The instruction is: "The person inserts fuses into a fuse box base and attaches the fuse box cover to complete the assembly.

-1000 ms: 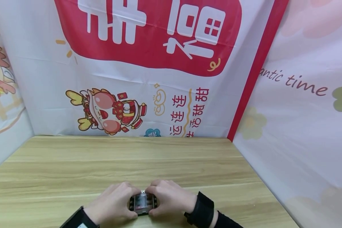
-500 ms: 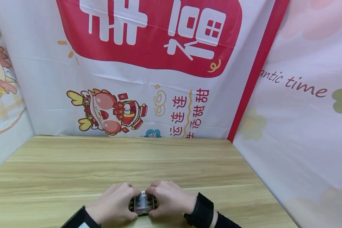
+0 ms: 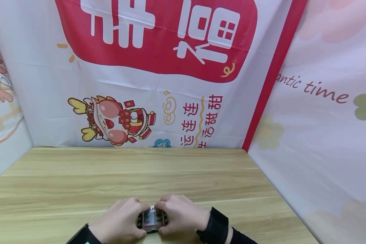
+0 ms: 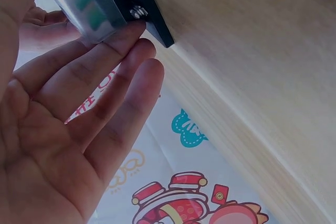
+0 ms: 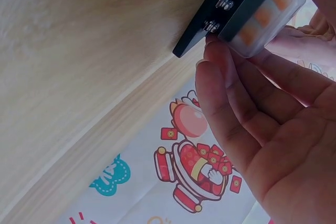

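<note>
A small black-based electrical device (image 3: 150, 218) with a clear cover and metal screw terminals sits low in the middle of the head view. My left hand (image 3: 122, 217) holds its left side between thumb and fingers. From the other side my right hand (image 3: 183, 213) grips it the same way. In the left wrist view, red and green parts show through the cover (image 4: 86, 6), and screws (image 4: 138, 12) line the black base. Orange parts show through the cover (image 5: 265, 17) in the right wrist view, beside a row of screws (image 5: 226, 3).
The wooden table (image 3: 134, 176) runs back to a white cloth with red print (image 3: 170, 112). A pale flowered cloth (image 3: 323, 142) hangs along the right side, and another printed cloth (image 3: 6, 118) on the left. Black bands (image 3: 215, 225) circle both wrists.
Both hands keep their hold on the device with barely any movement. The head view has shifted very slightly.
</note>
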`<state>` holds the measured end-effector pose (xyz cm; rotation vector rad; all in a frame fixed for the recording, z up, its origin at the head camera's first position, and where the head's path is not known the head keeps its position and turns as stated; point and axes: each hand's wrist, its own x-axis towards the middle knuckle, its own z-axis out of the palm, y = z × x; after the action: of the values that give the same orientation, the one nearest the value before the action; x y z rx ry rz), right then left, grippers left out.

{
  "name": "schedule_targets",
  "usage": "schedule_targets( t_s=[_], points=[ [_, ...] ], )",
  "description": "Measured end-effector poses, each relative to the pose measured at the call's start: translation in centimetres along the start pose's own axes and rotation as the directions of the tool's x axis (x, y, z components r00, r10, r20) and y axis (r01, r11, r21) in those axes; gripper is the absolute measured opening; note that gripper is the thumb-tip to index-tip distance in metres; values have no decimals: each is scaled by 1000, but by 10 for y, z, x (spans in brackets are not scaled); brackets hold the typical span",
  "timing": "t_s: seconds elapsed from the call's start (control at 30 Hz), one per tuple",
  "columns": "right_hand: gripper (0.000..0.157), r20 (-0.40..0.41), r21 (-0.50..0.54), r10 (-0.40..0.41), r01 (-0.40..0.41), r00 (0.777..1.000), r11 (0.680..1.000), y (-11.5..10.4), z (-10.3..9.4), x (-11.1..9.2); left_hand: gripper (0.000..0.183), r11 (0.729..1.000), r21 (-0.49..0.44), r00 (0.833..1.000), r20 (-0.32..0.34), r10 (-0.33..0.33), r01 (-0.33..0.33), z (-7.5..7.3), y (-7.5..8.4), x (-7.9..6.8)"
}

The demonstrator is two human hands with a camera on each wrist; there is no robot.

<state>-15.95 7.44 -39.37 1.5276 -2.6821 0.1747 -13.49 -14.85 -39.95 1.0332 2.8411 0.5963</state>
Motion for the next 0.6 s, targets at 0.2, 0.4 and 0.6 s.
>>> schedule_targets(
  t_s=[0.2, 0.4, 0.6],
  points=[
    [43, -3, 12, -11, 11, 1000, 1000, 0, 0, -2, 35, 1000, -11, 1000, -15, 19, -19, 1, 0, 2],
    [42, -1, 22, -15, 15, 1000, 1000, 0, 0, -1, 31, 999, -39, 1000, -15, 25, -26, 2, -2, 3],
    [43, 1, 16, -22, 22, 1000, 1000, 0, 1, 0, 32, 999, -46, 1000, -13, 23, -23, 2, -4, 2]
  ],
)
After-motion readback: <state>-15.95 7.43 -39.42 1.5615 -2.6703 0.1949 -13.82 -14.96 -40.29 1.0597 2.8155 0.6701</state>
